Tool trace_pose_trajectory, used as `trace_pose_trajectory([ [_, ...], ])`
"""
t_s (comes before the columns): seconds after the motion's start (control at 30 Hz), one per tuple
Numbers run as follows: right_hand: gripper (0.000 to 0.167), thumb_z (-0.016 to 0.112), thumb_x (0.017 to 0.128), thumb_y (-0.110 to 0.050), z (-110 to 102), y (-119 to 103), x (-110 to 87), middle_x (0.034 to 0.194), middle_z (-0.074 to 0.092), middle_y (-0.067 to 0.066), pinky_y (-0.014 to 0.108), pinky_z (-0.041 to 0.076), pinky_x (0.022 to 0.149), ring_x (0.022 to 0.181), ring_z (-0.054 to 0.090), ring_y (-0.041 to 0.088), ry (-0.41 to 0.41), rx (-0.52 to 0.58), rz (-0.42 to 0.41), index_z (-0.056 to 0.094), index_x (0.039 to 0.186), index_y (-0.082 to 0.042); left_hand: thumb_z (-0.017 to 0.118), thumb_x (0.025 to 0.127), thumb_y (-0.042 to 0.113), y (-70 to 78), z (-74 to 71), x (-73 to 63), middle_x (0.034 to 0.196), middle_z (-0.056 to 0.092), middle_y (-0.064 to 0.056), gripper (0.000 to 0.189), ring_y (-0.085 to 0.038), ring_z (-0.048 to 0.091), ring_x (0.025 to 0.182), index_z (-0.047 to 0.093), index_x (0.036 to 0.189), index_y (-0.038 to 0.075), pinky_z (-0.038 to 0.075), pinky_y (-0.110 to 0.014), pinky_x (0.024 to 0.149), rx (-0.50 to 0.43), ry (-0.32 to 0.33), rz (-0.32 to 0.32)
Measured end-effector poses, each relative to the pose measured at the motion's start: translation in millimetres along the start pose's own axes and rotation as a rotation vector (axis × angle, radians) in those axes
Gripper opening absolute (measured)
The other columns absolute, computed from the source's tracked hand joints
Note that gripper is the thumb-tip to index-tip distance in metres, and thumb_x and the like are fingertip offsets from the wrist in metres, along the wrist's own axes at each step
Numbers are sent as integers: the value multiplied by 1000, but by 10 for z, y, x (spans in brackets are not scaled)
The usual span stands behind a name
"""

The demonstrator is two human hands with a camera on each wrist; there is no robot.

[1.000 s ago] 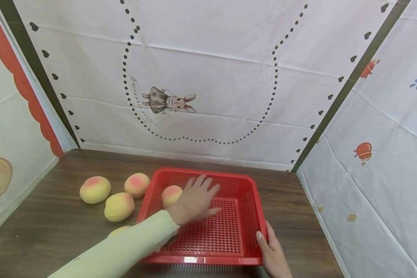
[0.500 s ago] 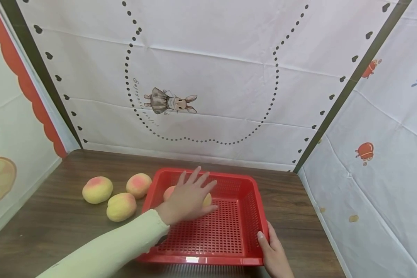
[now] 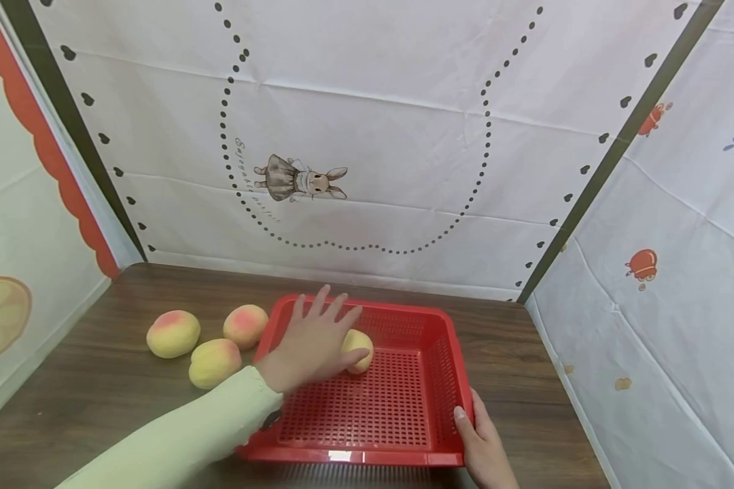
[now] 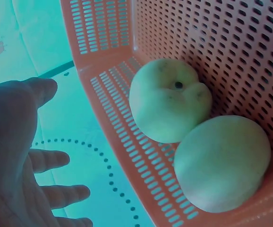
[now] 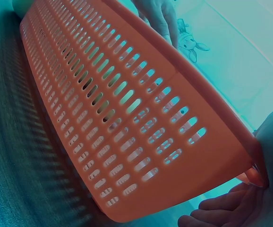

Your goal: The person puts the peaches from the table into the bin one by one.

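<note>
Where white cloth [image 3: 404,163] hangs behind and to both sides, dark hearts, a dotted line and a rabbit [image 3: 296,180] are printed on the back panel. Below it, surface [image 3: 532,380], dark brown, wood grain. On it, a red basket [image 3: 404,457], upright, sides and floor perforated. Pale sleeve [image 3: 177,431] reaches in over the basket's left side. Left hand [image 3: 312,339] above the basket's left part: grip wide, fingers spread, holding nothing, apart from the fruit in the left wrist view. Right hand [image 3: 484,445] at the basket's near right corner: grip holding the rim, thumb over it, other fingers outside. Peaches [image 3: 358,353], yellow blushed pink: two in the basket, side by side, contact between them unclear; head view shows only one, just right of the left hand. Three others on the surface, left of the basket, loosely clustered, the rightmost just beside the basket wall. Small dark piece [image 3: 271,419] at the cuff, too small to name.
</note>
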State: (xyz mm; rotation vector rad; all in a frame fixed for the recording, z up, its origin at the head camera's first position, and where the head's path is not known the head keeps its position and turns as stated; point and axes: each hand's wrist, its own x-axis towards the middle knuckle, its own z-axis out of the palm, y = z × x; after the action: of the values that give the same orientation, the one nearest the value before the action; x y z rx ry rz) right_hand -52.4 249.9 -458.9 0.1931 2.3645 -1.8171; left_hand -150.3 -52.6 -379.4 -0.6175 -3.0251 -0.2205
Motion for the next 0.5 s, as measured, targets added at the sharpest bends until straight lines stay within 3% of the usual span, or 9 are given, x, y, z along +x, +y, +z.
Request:
trace_pose_trajectory([
  [0.17,58,39,113,-18,3,-5,5,147,47,38,41,63,83,108,71,32,4,0,7,15,162,0,54,97,67,-106,-18,-64,167,39,-16,76,-47,21,159,47,157,22,19,-75,121,0,13,-52],
  [0.37,57,38,113,-16,3,3,2,145,48,38,39,62,82,107,71,33,2,11,-14,15,162,1,55,96,66,-311,42,-154,161,46,-18,74,-50,28,155,52,153,19,21,-78,117,41,105,-130],
  [0.5,57,39,113,-16,-3,-2,-2,144,49,38,40,62,82,106,72,33,4,11,-13,16,162,1,55,98,63,-463,28,-237,158,48,-21,72,-53,30,153,53,152,16,23,-81,114,6,128,-166],
])
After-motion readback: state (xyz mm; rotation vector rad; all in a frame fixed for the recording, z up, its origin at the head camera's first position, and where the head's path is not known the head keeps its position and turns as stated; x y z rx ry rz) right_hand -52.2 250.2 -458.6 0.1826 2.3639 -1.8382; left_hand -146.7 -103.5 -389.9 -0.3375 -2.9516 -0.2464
